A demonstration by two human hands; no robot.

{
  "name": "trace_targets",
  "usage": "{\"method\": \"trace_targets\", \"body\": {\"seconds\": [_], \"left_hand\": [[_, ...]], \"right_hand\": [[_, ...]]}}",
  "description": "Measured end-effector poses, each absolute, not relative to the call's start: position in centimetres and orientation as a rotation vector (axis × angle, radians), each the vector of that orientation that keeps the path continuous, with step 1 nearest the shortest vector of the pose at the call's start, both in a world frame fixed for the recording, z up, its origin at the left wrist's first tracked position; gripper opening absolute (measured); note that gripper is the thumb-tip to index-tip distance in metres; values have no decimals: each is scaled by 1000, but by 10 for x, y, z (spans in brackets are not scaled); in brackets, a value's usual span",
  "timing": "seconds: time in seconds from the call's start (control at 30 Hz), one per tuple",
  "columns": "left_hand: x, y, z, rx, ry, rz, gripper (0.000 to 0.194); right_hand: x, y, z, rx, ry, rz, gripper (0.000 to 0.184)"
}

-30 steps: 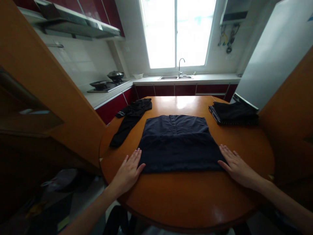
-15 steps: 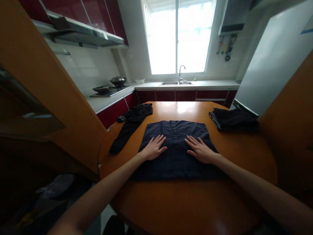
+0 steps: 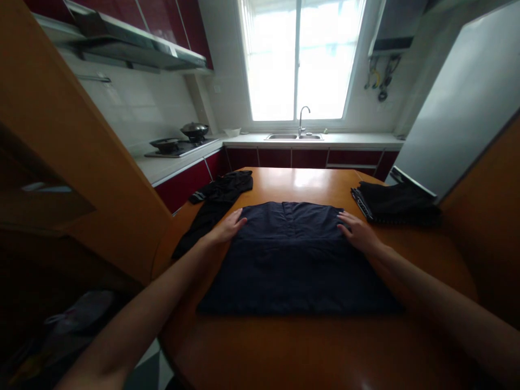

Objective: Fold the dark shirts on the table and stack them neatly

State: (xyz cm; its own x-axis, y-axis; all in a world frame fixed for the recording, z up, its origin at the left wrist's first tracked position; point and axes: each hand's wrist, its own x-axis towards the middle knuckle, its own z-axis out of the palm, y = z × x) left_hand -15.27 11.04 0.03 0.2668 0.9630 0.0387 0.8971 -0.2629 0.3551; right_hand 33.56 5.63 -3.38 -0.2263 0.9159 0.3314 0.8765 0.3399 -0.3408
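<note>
A dark navy garment [image 3: 298,271] lies folded on the wooden table [image 3: 300,346], with a short placket-like seam at its far edge. At its far left corner rests my left hand [image 3: 228,226], fingers stretched and thumb apart, touching the side of the cloth. My right hand [image 3: 359,233] is at the opposite far corner, its fingers extended over the edge and its thumb spread. Neither hand visibly grips the fabric. Left of the garment, a crumpled black piece of clothing [image 3: 219,197] lies close to my left hand.
A folded black stack of clothes [image 3: 396,203] sits on the table's right side. Behind are a counter with a sink [image 3: 294,137], a stove with a lidded pan [image 3: 195,130], and a pale refrigerator [image 3: 459,103]. A wooden panel [image 3: 109,179] stands at the left.
Both hands have moved apart, from lying flat on the middle of the garment to its far left and right corners. The garment now appears nearer and wider.
</note>
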Motion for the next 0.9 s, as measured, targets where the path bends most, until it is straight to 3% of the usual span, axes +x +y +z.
{"method": "trace_targets", "body": {"seconds": [0.2, 0.4, 0.5, 0.7, 0.9], "left_hand": [[-147, 180, 25, 2221, 1771, 330, 66], [-142, 221, 20, 2074, 1893, 216, 45], [-142, 233, 23, 1980, 1879, 146, 38], [-143, 231, 30, 1838, 1799, 237, 40], [-143, 217, 34, 1749, 1750, 478, 48]], "right_hand": [[331, 137, 3, -1824, -2084, 222, 43], [337, 186, 6, -2010, -2035, 406, 25], [341, 199, 7, -2048, -2016, 532, 30], [343, 207, 11, -1996, -2035, 734, 40], [336, 201, 16, -1876, -2014, 725, 38]]}}
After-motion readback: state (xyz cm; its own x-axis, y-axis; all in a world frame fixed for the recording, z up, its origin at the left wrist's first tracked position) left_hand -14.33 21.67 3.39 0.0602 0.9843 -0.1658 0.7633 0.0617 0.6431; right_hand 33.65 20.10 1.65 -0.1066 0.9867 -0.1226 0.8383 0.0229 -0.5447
